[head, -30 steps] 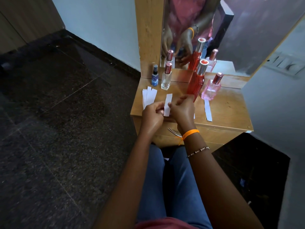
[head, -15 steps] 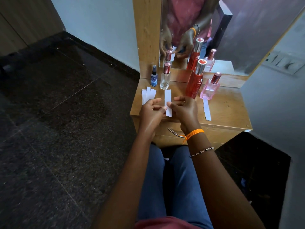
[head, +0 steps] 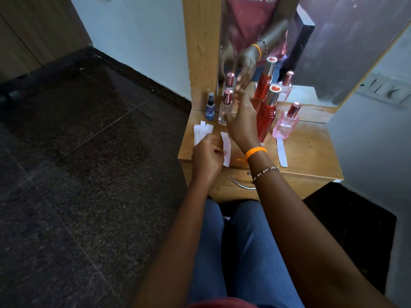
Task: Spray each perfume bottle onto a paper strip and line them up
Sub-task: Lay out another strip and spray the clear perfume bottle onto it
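Perfume bottles (head: pixel 266 112) stand upright, caps on, holding liquid.

I see bare forearms, an orange wristband (head: pixel 255 151) and beaded bracelet (head: pixel 266 171) on the right wrist, blue jeans (head: pixel 242 252).

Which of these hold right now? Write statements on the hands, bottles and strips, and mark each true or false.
1. The left hand pinches a paper strip. True.
2. The right hand grips the tall red bottle. False: it is open and empty, reaching toward the clear bottle.
3. The small blue spray bottle stands leftmost in the row. True.
4. The pink bottle lies on its side. False: it stands upright.
5. A paper strip lies in front of the pink bottle. True.
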Demonstrator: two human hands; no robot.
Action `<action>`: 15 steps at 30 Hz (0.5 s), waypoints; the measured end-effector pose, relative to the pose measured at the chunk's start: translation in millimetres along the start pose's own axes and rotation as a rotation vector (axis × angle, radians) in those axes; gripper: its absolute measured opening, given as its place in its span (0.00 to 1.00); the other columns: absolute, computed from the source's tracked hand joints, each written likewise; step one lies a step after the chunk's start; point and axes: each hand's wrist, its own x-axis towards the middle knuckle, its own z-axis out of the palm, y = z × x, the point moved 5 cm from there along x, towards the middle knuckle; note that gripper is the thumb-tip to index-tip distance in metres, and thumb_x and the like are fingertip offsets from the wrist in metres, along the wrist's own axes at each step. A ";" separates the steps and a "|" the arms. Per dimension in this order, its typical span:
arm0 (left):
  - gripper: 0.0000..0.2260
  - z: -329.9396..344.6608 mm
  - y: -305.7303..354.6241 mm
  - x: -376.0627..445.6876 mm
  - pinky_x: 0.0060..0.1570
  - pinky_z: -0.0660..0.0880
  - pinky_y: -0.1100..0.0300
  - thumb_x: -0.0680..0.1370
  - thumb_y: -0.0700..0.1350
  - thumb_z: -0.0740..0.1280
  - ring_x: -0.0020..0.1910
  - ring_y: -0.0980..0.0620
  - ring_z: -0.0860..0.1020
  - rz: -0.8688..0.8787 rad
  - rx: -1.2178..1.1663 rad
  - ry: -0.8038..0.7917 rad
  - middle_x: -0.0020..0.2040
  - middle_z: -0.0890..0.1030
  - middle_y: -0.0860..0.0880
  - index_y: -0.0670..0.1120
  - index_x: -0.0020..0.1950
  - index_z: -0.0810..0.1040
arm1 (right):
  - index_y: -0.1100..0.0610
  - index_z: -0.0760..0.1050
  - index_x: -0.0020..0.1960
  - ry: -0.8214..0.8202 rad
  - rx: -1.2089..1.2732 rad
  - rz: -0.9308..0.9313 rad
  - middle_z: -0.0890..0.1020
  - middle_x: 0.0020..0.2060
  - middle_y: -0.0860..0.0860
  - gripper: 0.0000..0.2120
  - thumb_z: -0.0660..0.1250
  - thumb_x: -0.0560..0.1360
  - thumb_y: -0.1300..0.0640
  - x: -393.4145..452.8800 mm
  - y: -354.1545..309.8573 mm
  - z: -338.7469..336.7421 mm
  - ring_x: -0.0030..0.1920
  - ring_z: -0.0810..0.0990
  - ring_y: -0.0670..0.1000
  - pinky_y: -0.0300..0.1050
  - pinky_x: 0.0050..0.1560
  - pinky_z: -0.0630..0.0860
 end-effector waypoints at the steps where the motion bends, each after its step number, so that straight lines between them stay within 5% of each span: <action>1: 0.11 0.8 1.5 -1.5 0.34 0.65 0.76 0.74 0.37 0.68 0.51 0.51 0.79 0.017 0.029 0.013 0.51 0.83 0.44 0.42 0.56 0.77 | 0.61 0.67 0.65 -0.016 -0.022 -0.012 0.77 0.60 0.59 0.23 0.65 0.72 0.69 4.6 -0.6 2.9 0.60 0.76 0.56 0.37 0.54 0.69; 5: 0.05 -2.6 7.4 -3.7 0.36 0.63 0.75 0.76 0.40 0.66 0.38 0.57 0.76 0.077 0.102 0.123 0.45 0.83 0.43 0.39 0.48 0.79 | 0.63 0.69 0.58 0.000 -0.102 -0.023 0.80 0.51 0.61 0.14 0.61 0.73 0.69 12.1 -0.8 7.1 0.51 0.79 0.62 0.55 0.48 0.76; 9: 0.14 2.3 5.3 -1.0 0.50 0.72 0.60 0.74 0.39 0.69 0.55 0.47 0.78 0.051 0.140 0.077 0.54 0.81 0.43 0.41 0.59 0.75 | 0.62 0.71 0.58 0.090 -0.017 -0.087 0.80 0.44 0.51 0.16 0.62 0.71 0.72 -4.3 -5.6 -7.9 0.44 0.79 0.50 0.40 0.44 0.75; 11: 0.19 0.5 6.3 -0.9 0.56 0.72 0.57 0.73 0.39 0.70 0.59 0.46 0.76 0.054 0.142 0.094 0.58 0.79 0.43 0.42 0.63 0.72 | 0.61 0.70 0.60 0.108 0.012 -0.115 0.81 0.47 0.51 0.17 0.64 0.73 0.70 -18.0 -8.2 -18.0 0.46 0.80 0.49 0.40 0.46 0.75; 15: 0.29 -9.2 19.2 -3.5 0.56 0.65 0.65 0.70 0.43 0.74 0.60 0.50 0.72 0.182 -0.044 0.125 0.61 0.74 0.44 0.45 0.68 0.67 | 0.61 0.69 0.62 0.094 0.094 -0.102 0.81 0.49 0.50 0.18 0.67 0.73 0.68 -46.3 -7.8 -37.8 0.50 0.81 0.49 0.40 0.52 0.77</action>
